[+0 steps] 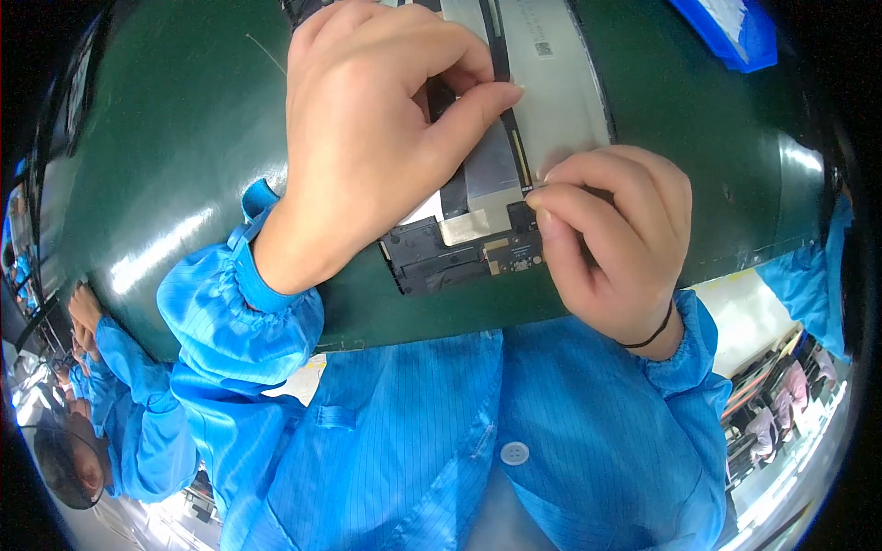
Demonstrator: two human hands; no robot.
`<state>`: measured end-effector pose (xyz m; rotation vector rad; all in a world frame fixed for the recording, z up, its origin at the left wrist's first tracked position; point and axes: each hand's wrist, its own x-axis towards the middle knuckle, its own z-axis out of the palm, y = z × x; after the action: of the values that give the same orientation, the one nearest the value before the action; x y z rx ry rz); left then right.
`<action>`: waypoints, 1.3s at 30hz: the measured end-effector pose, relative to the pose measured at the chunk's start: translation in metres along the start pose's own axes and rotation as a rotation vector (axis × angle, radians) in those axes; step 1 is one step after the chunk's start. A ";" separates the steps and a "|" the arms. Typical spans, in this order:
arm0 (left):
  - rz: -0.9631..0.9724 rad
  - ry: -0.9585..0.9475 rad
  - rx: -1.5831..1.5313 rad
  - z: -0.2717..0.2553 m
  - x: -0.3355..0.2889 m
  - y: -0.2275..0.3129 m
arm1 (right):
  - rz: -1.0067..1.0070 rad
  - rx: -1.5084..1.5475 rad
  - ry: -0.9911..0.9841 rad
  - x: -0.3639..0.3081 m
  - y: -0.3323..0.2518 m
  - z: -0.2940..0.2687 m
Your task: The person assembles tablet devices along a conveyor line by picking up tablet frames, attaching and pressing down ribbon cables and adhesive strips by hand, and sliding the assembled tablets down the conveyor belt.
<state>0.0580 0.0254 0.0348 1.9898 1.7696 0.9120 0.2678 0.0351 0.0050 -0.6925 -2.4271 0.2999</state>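
An opened tablet lies on the green mat, its inside facing up. A pale silver battery pack fills its right part. Down its middle runs a narrow black ribbon cable. My left hand reaches across the tablet, thumb and forefinger closed on the upper stretch of this cable. Lower down, my right hand pinches the cable's end with thumb and forefinger, just above a small dark circuit board. Beside that board sits a black module. The tablet's upper left is hidden behind my left hand.
A green mat covers the bench, and its front edge runs close to my body. At the far right is a blue tray. On the left, a co-worker in a blue smock sits with a hand at the bench edge.
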 end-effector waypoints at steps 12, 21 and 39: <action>-0.015 0.029 -0.011 0.005 -0.005 -0.001 | -0.003 -0.010 0.009 -0.004 -0.001 0.005; -0.019 0.020 -0.016 0.003 -0.005 -0.003 | -0.027 -0.035 0.001 -0.002 -0.001 0.006; 0.178 0.147 0.109 0.019 -0.019 -0.031 | -0.094 -0.164 -0.140 0.001 -0.015 0.002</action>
<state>0.0466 0.0154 -0.0034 2.2304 1.7751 1.0634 0.2594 0.0227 0.0091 -0.6444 -2.6308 0.1156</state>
